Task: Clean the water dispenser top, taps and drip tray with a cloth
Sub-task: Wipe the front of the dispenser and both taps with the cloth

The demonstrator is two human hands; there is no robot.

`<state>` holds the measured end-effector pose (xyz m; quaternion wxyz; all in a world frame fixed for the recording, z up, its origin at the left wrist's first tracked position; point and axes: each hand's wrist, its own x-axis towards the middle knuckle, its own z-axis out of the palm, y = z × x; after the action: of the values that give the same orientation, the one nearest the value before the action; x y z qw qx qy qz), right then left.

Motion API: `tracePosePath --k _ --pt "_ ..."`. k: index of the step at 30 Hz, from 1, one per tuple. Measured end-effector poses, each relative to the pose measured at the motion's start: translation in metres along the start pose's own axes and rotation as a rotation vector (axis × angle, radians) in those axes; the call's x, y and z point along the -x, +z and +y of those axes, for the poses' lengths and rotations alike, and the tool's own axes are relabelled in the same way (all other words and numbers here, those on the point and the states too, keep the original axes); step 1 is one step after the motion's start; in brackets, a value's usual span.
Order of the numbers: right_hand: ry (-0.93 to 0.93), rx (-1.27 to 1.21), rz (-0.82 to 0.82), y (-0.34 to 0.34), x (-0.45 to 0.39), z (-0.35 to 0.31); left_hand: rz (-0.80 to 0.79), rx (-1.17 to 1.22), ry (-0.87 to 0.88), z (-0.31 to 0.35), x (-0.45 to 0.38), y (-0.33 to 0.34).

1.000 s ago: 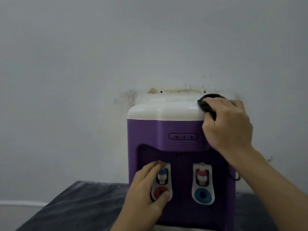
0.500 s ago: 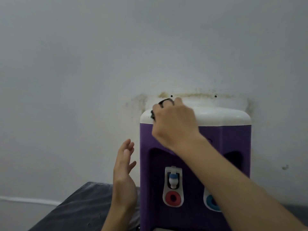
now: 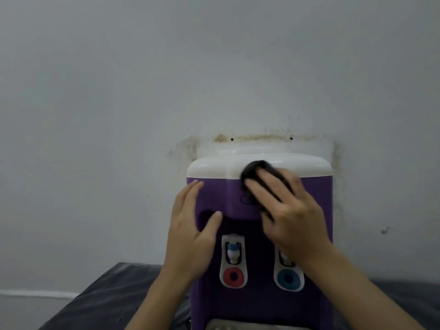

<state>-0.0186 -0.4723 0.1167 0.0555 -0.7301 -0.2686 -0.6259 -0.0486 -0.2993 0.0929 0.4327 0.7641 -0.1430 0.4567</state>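
A purple water dispenser with a white top stands against the wall. My right hand presses a black cloth flat against the front, at the seam between the white top and the purple panel. My left hand rests open on the dispenser's left front edge, thumb in the tap recess. The tap with the red button is in plain sight. My right wrist partly hides the tap with the blue button. A strip of the drip tray shows at the bottom edge.
The dispenser sits on a dark, black-covered surface. The grey wall right behind it has brown stains around the dispenser's outline and two small holes. A white skirting strip runs at lower left.
My right hand has swept the cloth from the top's right corner to its left corner and now to the front middle. My left hand left the red tap, lifted away, then came to the left edge.
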Motion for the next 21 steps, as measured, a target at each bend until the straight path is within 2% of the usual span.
tracePosePath --k 2,5,6,10,11,14,16,18,21 --pt "0.185 -0.029 0.072 -0.004 0.016 0.014 -0.038 -0.147 0.092 0.005 -0.005 0.003" --pt "0.605 -0.187 0.141 -0.008 0.027 0.024 -0.050 -0.271 0.142 0.010 -0.014 0.007" --pt "0.641 -0.203 0.163 -0.008 0.028 0.024 -0.053 -0.296 0.148 0.012 -0.016 0.008" --pt "0.304 -0.110 0.073 0.000 0.042 0.016 -0.147 -0.353 0.163 0.012 -0.023 0.011" --pt "0.307 -0.107 0.049 0.001 0.045 0.016 -0.176 -0.383 0.167 0.010 -0.024 0.010" --pt "0.549 -0.131 0.075 0.001 0.044 0.009 -0.215 -0.457 0.192 0.007 -0.029 0.004" --pt "0.629 -0.149 0.116 0.003 0.037 -0.001 -0.228 -0.503 0.215 0.005 -0.032 -0.002" --pt "0.575 -0.164 0.144 0.008 0.028 -0.012 -0.242 -0.544 0.248 0.003 -0.037 -0.009" --pt "0.467 -0.121 0.099 0.009 0.035 -0.020 -0.301 -0.547 0.279 0.000 -0.042 -0.015"
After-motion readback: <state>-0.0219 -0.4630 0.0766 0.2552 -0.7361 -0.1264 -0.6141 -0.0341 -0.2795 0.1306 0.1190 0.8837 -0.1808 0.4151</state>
